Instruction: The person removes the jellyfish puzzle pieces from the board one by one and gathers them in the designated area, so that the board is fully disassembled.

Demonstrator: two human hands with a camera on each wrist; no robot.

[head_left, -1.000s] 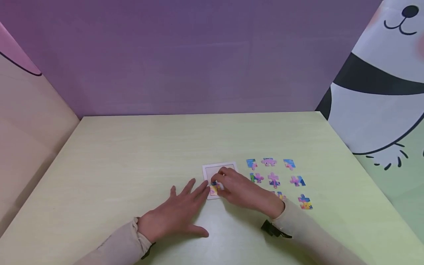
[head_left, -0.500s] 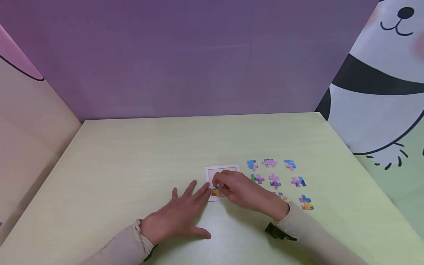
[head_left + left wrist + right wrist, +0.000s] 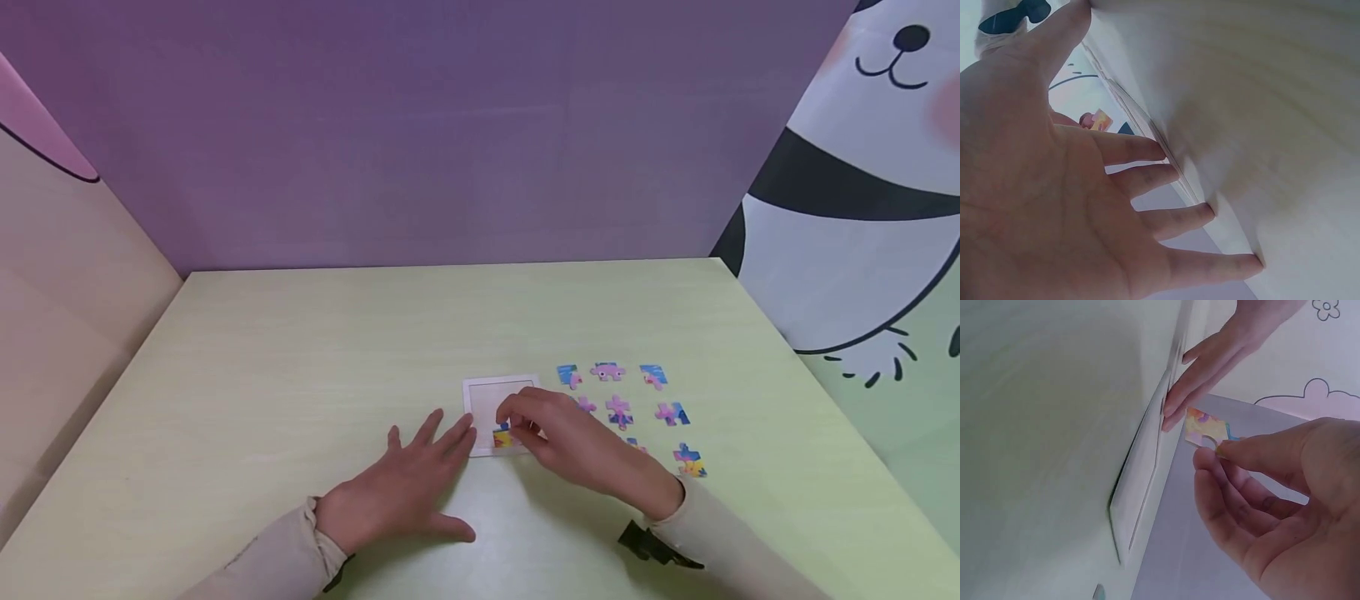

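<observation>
A small jigsaw puzzle piece, yellow and orange with a bit of blue, is pinched between thumb and fingertips of my right hand. In the right wrist view that piece is tilted and raised off the puzzle frame. The white square puzzle frame lies beneath, its lower right part hidden by the right hand. With fingers spread, my left hand rests on the table, its fingertips touching the frame's left edge. The left wrist view shows these straight fingers meeting the frame's side.
Several loose jigsaw pieces lie in rough rows right of the frame, some partly covered by the right hand and forearm. The pale table ends at a purple wall behind. Printed side walls stand left and right.
My right hand has moved a little to the right, carrying the piece from the frame's lower left corner toward its lower middle. The left hand stays at the frame's edge.
</observation>
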